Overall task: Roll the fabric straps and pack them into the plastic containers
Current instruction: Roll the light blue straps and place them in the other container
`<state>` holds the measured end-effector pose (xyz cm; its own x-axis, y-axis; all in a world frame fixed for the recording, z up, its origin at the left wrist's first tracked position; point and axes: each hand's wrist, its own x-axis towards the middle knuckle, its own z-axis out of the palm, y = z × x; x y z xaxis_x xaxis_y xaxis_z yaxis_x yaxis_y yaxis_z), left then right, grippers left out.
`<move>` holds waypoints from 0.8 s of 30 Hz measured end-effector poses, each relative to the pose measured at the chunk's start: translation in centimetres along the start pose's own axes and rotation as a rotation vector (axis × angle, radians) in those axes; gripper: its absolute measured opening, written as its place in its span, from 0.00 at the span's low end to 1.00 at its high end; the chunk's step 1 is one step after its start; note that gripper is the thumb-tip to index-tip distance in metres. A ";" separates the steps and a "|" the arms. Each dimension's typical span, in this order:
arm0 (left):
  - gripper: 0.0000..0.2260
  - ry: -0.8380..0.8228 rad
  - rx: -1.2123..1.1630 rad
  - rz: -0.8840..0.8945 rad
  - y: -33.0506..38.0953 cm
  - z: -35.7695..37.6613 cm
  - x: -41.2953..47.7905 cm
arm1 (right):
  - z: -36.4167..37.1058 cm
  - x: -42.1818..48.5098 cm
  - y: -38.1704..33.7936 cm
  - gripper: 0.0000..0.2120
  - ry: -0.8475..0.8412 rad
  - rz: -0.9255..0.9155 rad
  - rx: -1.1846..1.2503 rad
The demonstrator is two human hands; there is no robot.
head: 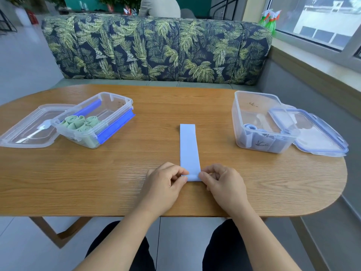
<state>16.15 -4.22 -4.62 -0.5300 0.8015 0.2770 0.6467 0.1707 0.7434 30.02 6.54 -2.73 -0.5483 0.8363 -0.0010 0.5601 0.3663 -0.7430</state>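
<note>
Far left: clear plastic container with blue clips (93, 122), packed with green rolled straps (82, 122). Centre, by the near table edge: left hand (166, 182) is curled knuckles-up, thumb and forefinger pinched on the near left corner of the pale blue flat fabric strap (189, 147), which is laid lengthwise on the oval wooden table (117, 182). Right hand (224, 182) is mirrored, pinched on the right corner. Far right: second clear plastic container (261, 114), pale blue rolls (250, 127) held inside.
</note>
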 end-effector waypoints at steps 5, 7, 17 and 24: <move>0.03 -0.001 0.052 -0.029 -0.1 0.0 0.2 | 0.1 -0.6 0.1 0.02 0.032 -0.048 0.004; 0.04 -0.005 0.055 -0.047 0.0 0.0 0.3 | 0.0 -0.3 0.0 0.02 0.034 -0.037 -0.010; 0.06 -0.015 0.062 -0.045 0.3 -0.5 0.3 | 0.5 0.2 -0.4 0.05 0.070 0.005 -0.084; 0.04 0.007 0.070 -0.063 0.1 -0.3 0.5 | 1.0 -0.5 -0.6 0.07 0.184 -0.028 -0.199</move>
<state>15.77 -3.92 -4.23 -0.5748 0.7836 0.2356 0.6487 0.2608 0.7150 29.33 5.52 -2.95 -0.4533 0.8781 0.1535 0.6671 0.4484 -0.5949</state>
